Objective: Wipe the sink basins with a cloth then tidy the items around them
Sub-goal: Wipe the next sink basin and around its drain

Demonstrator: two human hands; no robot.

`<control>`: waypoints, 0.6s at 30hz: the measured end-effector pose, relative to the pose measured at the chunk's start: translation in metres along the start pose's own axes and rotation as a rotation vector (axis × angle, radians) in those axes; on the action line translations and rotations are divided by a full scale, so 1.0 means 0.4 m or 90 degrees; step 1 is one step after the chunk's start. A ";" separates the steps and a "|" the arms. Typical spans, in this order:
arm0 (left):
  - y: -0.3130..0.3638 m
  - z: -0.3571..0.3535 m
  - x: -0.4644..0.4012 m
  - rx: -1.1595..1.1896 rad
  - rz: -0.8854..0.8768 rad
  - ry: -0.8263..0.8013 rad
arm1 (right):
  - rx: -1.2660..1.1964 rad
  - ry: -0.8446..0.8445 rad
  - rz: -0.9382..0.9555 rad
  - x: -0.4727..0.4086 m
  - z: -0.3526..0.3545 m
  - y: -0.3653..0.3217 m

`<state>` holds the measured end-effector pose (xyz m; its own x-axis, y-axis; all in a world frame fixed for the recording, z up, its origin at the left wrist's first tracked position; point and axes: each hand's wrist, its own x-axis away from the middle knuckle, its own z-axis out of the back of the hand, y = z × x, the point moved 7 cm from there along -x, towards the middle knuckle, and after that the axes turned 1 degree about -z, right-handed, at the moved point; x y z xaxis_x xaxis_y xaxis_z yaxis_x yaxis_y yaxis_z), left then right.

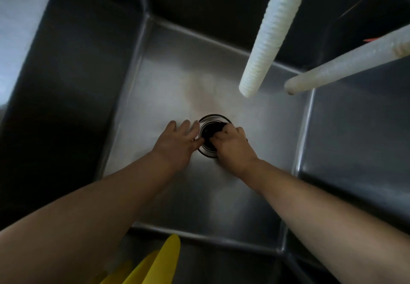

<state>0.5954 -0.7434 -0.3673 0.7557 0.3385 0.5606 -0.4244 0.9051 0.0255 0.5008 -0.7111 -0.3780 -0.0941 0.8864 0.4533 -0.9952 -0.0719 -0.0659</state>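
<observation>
I see a deep steel sink [155, 195] — both hands down at its drain [210, 136]. Left hand [177, 143] lies flat, fingers spread, beside it. Right hand [230, 145] is curled over something dark; I cannot tell what. Two white hoses [273, 33] hang far right.

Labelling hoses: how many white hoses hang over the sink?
2. Ribbed hose comes down from top centre; smoother hose enters from the right edge. Their upper parts are out of frame.

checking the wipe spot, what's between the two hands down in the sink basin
In the head view, the round drain opening lies between them: the left hand rests flat at its left rim, and the right hand curls over its right side.
</observation>
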 end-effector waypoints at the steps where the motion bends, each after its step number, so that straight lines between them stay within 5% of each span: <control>1: 0.001 -0.008 0.000 -0.011 -0.006 0.008 | 0.019 0.015 0.014 -0.001 -0.001 -0.004; 4: 0.004 0.015 0.001 -0.063 -0.029 0.117 | 0.114 -0.008 0.026 -0.010 0.011 -0.015; 18: 0.008 -0.012 -0.020 -0.120 -0.118 0.095 | -0.073 -0.147 -0.078 -0.019 0.011 -0.008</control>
<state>0.5905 -0.7419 -0.3757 0.8828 0.1840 0.4322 -0.1826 0.9822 -0.0450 0.5047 -0.7197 -0.3773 0.0105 0.7571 0.6532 -0.9914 0.0929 -0.0917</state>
